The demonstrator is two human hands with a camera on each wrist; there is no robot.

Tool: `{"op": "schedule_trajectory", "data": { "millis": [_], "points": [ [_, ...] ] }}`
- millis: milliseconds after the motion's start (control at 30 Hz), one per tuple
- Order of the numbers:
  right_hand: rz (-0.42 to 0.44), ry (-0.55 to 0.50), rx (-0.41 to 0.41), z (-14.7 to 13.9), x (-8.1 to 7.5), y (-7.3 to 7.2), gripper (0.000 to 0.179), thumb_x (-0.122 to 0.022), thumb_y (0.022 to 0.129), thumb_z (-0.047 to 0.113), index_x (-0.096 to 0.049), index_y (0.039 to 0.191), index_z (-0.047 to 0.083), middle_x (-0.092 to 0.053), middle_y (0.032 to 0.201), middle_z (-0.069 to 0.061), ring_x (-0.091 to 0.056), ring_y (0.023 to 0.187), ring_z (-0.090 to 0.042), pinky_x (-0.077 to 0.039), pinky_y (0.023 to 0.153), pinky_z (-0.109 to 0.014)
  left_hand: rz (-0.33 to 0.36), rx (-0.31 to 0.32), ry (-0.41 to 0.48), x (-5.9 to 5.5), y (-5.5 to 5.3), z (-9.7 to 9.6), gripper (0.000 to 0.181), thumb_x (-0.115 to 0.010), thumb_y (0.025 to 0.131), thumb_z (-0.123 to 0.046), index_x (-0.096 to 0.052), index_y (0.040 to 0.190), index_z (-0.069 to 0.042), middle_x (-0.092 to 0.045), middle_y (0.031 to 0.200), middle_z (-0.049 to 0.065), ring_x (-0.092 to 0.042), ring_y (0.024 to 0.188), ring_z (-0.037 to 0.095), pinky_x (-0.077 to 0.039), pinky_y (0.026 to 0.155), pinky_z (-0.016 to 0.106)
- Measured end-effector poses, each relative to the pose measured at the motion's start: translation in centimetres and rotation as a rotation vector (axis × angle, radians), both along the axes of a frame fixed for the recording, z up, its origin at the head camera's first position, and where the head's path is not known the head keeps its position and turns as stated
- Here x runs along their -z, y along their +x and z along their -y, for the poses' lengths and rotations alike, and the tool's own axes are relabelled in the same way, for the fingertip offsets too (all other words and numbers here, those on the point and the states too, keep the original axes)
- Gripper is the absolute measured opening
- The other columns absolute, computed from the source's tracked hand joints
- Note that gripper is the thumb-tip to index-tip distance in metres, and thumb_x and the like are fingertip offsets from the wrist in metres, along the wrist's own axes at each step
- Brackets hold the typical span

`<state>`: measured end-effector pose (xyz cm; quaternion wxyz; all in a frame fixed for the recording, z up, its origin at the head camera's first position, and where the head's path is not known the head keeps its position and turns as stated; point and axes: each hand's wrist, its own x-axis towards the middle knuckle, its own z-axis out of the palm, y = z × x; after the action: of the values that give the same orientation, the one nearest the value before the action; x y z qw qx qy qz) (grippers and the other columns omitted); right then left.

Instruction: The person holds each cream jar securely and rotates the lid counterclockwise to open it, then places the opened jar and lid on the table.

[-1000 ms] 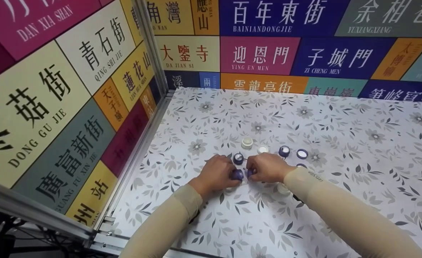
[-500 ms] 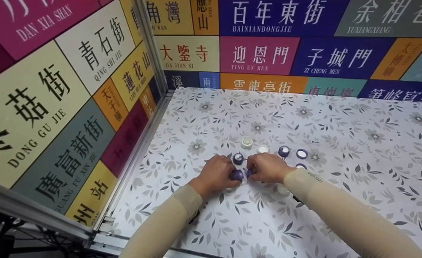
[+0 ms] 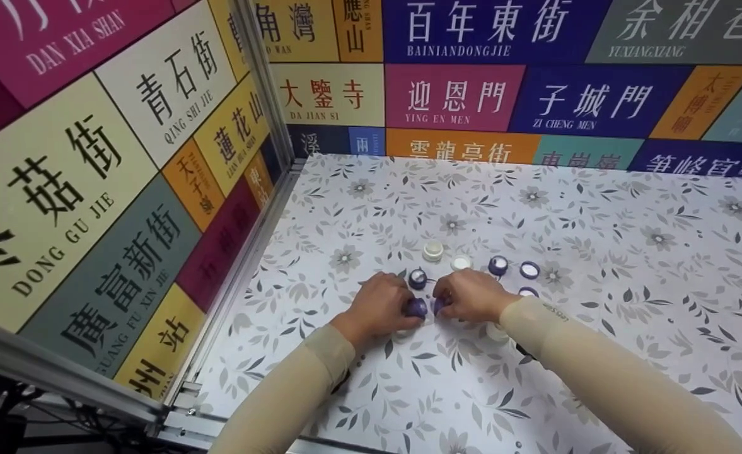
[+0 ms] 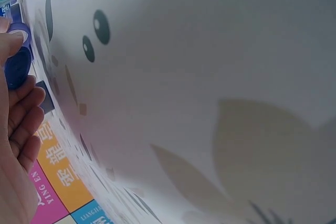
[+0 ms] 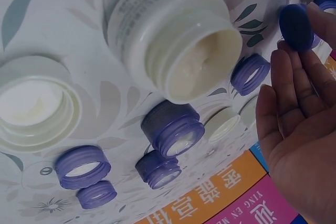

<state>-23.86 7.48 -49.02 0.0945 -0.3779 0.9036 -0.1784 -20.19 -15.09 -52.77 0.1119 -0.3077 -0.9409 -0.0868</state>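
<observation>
My left hand [image 3: 380, 304] grips a small purple jar [image 3: 415, 308] just above the patterned tabletop. Close beside it, my right hand [image 3: 475, 295] pinches a small purple lid [image 5: 295, 27] between thumb and fingers; its smooth dark face shows in the right wrist view. A gap separates the two purple pieces. Part of each is hidden by the fingers. Just beyond the hands stands another open purple jar [image 3: 418, 278]. In the right wrist view, a large cream-coloured jar [image 5: 131, 30] stands open near my right wrist, with pale cream inside.
A cream-coloured lid [image 5: 34, 66] lies left of the large jar. Purple jars [image 5: 170, 124] and ring-like purple lids [image 5: 79, 156] stand nearby. Farther back are pale pots [image 3: 433, 252]. Sign-covered panels [image 3: 456, 98] bound the table's [image 3: 597, 208] back and left sides.
The head view has shifted very slightly. Both hands keep the same place and the same hold on their purple pieces.
</observation>
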Motion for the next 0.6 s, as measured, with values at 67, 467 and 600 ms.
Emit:
{"op": "schedule_trajectory", "data": {
  "millis": [67,467,600],
  "points": [
    [-0.002,0.0,-0.006,-0.03,-0.01,-0.02,0.026,-0.084,0.07,0.023,-0.075,0.094,0.016,-0.067,0.077,0.011,-0.058,0.069,-0.013,-0.049,0.065,-0.037,-0.003,0.002,0.004,-0.03,0.02,-0.01,0.037,-0.075,0.077,-0.055,-0.075,0.08,-0.018,-0.06,0.077,-0.006,-0.054,0.074,0.017,-0.044,0.076,0.036],
    [0.02,0.002,0.001,-0.23,0.05,0.15,0.024,-0.083,0.074,0.022,-0.077,0.097,0.016,-0.068,0.078,0.012,-0.059,0.067,-0.01,-0.05,0.067,-0.035,0.02,-0.004,-0.005,-0.19,0.13,-0.32,0.038,-0.075,0.077,-0.056,-0.076,0.081,-0.019,-0.061,0.077,-0.007,-0.053,0.073,0.016,-0.043,0.075,0.035],
    [-0.038,0.018,-0.02,-0.3,-0.12,0.22,0.024,-0.082,0.071,0.022,-0.076,0.093,0.015,-0.068,0.077,0.009,-0.059,0.067,-0.012,-0.05,0.066,-0.036,0.008,-0.004,-0.007,-0.31,0.18,-0.34,0.038,-0.075,0.077,-0.056,-0.076,0.08,-0.018,-0.061,0.076,-0.007,-0.053,0.073,0.017,-0.043,0.075,0.035]
  ]
}}
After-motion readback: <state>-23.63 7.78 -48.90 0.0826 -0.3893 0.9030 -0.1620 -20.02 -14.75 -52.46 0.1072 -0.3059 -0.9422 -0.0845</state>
